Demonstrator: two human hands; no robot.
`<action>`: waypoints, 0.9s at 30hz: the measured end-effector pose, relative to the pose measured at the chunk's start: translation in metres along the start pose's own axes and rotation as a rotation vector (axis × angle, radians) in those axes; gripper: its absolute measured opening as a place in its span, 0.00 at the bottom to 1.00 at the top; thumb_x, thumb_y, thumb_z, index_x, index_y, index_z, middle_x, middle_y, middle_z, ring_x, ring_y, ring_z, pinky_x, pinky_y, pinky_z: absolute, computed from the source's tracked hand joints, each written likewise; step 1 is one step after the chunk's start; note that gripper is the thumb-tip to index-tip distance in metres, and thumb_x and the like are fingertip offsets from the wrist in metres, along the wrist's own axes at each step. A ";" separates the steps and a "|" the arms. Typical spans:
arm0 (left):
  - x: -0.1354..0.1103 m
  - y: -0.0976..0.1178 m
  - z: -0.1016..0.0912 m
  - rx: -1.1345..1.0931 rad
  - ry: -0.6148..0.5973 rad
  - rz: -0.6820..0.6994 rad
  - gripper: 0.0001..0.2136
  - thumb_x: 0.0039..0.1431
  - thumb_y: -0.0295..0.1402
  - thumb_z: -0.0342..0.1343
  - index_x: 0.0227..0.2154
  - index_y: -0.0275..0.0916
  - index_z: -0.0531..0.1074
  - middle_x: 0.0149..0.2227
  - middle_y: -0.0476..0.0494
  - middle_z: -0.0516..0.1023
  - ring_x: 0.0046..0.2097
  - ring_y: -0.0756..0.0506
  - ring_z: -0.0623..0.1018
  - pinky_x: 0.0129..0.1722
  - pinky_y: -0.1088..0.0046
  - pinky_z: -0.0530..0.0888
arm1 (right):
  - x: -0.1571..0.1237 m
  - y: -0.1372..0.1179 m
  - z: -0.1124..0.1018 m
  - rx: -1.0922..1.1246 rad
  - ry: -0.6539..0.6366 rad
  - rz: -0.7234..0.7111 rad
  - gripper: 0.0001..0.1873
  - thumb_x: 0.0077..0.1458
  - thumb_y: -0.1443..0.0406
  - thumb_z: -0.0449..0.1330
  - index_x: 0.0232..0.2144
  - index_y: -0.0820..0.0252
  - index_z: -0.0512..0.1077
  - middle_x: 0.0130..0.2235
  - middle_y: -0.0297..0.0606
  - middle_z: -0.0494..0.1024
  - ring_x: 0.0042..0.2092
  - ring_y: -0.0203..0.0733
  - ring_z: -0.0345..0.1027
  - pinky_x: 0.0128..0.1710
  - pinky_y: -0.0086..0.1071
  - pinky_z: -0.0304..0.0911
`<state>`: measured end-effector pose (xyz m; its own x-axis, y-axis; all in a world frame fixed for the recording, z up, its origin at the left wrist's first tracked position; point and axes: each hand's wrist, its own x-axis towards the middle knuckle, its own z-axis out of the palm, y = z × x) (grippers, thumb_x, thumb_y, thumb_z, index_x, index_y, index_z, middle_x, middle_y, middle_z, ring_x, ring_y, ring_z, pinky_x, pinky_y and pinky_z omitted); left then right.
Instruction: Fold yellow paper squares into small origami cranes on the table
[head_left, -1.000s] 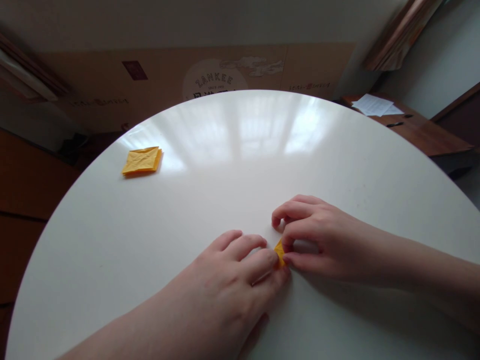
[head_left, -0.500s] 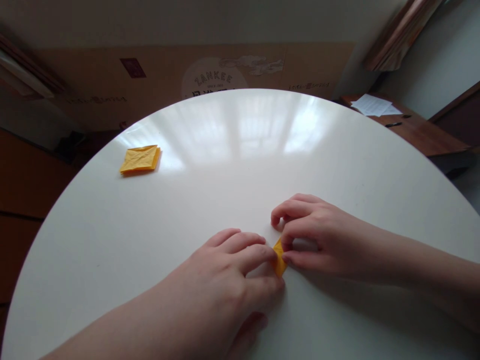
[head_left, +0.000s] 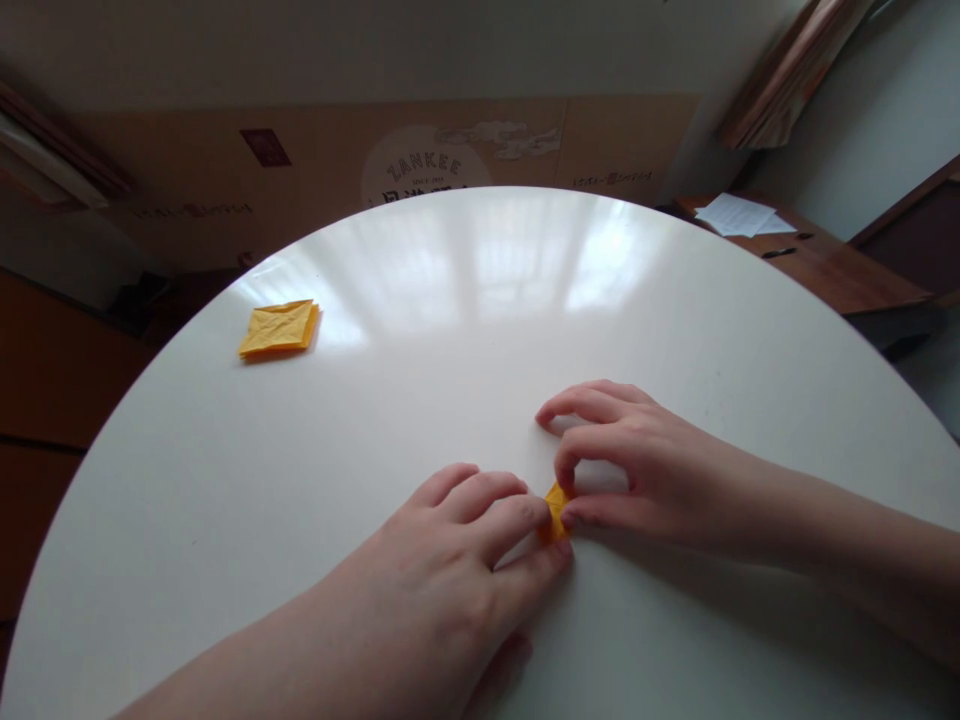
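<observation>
Small yellow piece (head_left: 556,507): lying between the two hands on or just over the white table (head_left: 337,450), well to the right of the yellow stack (head_left: 277,330) and nearer the person.
Left hand (head_left: 450,560): grasping the piece's near-left side between thumb and forefinger; compared with half a second ago, the thumb is drawing up closer to the forefinger.
Right hand (head_left: 645,460): pinching the piece's right edge with thumb and forefinger; its outer fingers are stretching out straighter than before, towards the yellow stack's side.
Meaning of the change: both grips seem to be adjusting slightly while the piece is staying in place.
Wrists: the left back is facing up; the right is bending its forefinger into an arch.
</observation>
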<state>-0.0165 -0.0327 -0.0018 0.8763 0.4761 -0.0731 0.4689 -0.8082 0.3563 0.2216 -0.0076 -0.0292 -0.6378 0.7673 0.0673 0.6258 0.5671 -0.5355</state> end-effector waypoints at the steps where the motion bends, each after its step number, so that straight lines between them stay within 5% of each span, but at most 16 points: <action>1: -0.001 0.000 0.000 0.003 -0.006 -0.002 0.15 0.61 0.30 0.55 0.50 0.45 0.73 0.52 0.47 0.76 0.54 0.40 0.73 0.59 0.60 0.65 | -0.001 0.002 0.001 -0.008 0.009 0.029 0.06 0.54 0.60 0.68 0.34 0.53 0.76 0.58 0.42 0.72 0.64 0.56 0.58 0.60 0.53 0.57; 4: -0.002 -0.001 -0.001 0.002 0.004 -0.004 0.16 0.60 0.29 0.55 0.51 0.45 0.73 0.53 0.47 0.76 0.54 0.40 0.73 0.59 0.59 0.66 | -0.002 0.008 0.003 -0.013 0.004 0.084 0.13 0.54 0.55 0.68 0.38 0.53 0.75 0.66 0.44 0.62 0.71 0.61 0.42 0.63 0.60 0.50; 8: -0.003 0.001 0.000 0.017 0.047 0.008 0.18 0.60 0.28 0.55 0.53 0.46 0.73 0.58 0.46 0.74 0.56 0.40 0.72 0.59 0.59 0.67 | -0.002 0.012 0.003 -0.003 -0.017 0.088 0.13 0.57 0.53 0.65 0.39 0.53 0.74 0.67 0.44 0.61 0.72 0.60 0.38 0.65 0.62 0.44; 12: -0.002 0.007 0.002 0.040 0.060 -0.020 0.18 0.60 0.29 0.55 0.54 0.45 0.72 0.57 0.45 0.74 0.56 0.39 0.72 0.59 0.57 0.67 | 0.000 0.016 -0.004 0.047 0.103 0.104 0.07 0.60 0.58 0.63 0.37 0.53 0.75 0.65 0.43 0.65 0.70 0.57 0.46 0.63 0.57 0.53; 16: -0.002 0.011 0.010 0.068 0.064 -0.088 0.20 0.61 0.34 0.56 0.57 0.43 0.69 0.58 0.40 0.73 0.57 0.36 0.71 0.61 0.53 0.65 | 0.001 0.017 -0.012 0.105 0.230 0.071 0.05 0.60 0.62 0.63 0.32 0.54 0.78 0.53 0.42 0.77 0.58 0.51 0.67 0.55 0.45 0.66; 21: -0.003 0.011 0.026 0.103 0.125 -0.116 0.25 0.63 0.42 0.54 0.61 0.41 0.65 0.60 0.35 0.70 0.57 0.33 0.70 0.59 0.47 0.67 | -0.002 0.008 -0.015 0.130 0.073 -0.094 0.05 0.58 0.69 0.64 0.34 0.57 0.81 0.34 0.38 0.79 0.39 0.41 0.72 0.41 0.32 0.68; 27: -0.003 0.014 0.033 0.146 0.121 -0.161 0.28 0.63 0.42 0.54 0.64 0.38 0.62 0.62 0.34 0.68 0.59 0.33 0.69 0.60 0.49 0.66 | -0.006 0.001 -0.010 0.130 -0.079 -0.081 0.08 0.58 0.71 0.63 0.36 0.56 0.82 0.29 0.33 0.76 0.30 0.33 0.69 0.32 0.25 0.62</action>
<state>-0.0087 -0.0569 -0.0278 0.7733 0.6340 -0.0032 0.6205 -0.7557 0.2097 0.2304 -0.0085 -0.0216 -0.7207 0.6914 0.0510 0.5103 0.5788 -0.6360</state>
